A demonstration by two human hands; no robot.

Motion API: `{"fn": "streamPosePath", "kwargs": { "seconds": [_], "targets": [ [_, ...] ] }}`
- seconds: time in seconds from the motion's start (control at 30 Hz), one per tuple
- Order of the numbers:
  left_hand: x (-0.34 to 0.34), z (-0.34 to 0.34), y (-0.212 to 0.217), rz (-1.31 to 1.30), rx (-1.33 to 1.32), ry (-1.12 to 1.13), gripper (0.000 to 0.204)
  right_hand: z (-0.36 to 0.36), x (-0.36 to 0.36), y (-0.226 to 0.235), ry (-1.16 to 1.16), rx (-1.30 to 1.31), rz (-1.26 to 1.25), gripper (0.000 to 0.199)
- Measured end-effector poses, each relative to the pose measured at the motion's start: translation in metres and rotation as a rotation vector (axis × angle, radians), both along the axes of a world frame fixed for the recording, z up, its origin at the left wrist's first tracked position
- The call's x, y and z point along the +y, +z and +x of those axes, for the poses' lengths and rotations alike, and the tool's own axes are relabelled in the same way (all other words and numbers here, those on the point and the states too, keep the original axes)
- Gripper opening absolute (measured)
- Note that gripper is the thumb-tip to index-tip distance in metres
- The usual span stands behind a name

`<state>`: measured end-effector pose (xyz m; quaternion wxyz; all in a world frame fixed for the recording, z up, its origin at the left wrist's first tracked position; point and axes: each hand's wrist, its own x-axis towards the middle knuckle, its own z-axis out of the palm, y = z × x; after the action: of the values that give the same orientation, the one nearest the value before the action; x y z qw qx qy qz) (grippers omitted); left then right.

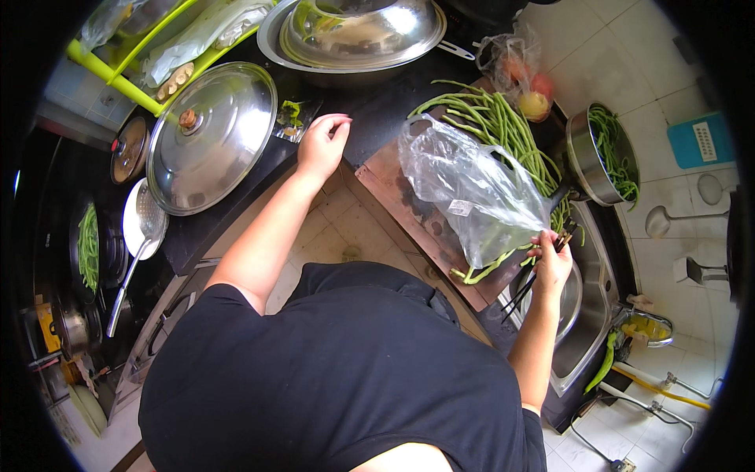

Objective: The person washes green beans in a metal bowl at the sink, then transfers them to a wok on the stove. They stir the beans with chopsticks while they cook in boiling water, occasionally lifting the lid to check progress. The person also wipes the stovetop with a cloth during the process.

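Note:
My right hand (553,266) is closed around dark chopsticks (519,296), and its fingertips also pinch the corner of a clear plastic bag (460,185). The bag lies over a pile of long green beans (503,118) on a wooden cutting board (385,185). Part of the beans shows through and beyond the bag. My left hand (322,149) hovers by the dark counter's edge with its fingers stretched out and nothing in them. Closest to it are a small opened packet (291,116) and a big metal lid (208,145).
A steel pot (583,161) of green beans stands beyond the board, beside a sink (602,315). A large covered pan (362,35) sits at the back. On the left, a skimmer (141,228) lies near a wok of beans (88,248). Ladles (661,220) hang on the right wall.

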<state>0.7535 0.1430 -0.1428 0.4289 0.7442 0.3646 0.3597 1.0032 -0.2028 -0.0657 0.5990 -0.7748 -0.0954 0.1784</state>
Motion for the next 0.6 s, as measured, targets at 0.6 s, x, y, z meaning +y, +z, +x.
{"fn": "streamPosePath", "kwargs": {
  "seconds": [0.6],
  "targets": [
    [0.031,-0.035,-0.044,0.382,0.27,0.18,0.013,-0.026,-0.009,-0.001,-0.03,0.043,0.066,0.016]
  ]
}}
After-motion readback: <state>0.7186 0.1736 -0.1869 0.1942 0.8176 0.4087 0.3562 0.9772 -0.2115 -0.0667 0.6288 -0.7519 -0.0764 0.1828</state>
